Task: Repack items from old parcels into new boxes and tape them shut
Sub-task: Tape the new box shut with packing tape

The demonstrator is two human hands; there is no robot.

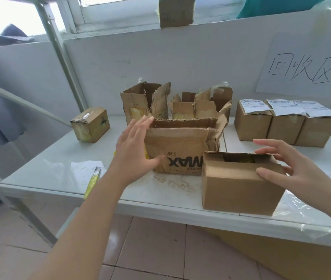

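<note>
A torn old parcel box (182, 146) printed "MAX" stands open at the middle of the white table (45, 174). My left hand (135, 150) lies flat against its left side, fingers straight, thumb on the front face. In front and to the right sits a clean new cardboard box (239, 184) with its top flaps partly folded; something yellow shows inside. My right hand (294, 168) rests on that box's top right, fingers spread over the flap and thumb on the front edge.
Two torn empty boxes (146, 102) (203, 106) stand behind the parcel. Three sealed labelled boxes (286, 122) line the right. A small taped parcel (90, 124) sits far left. A yellow utility knife (93, 181) lies near the front edge. Clear plastic (294, 211) lies at right.
</note>
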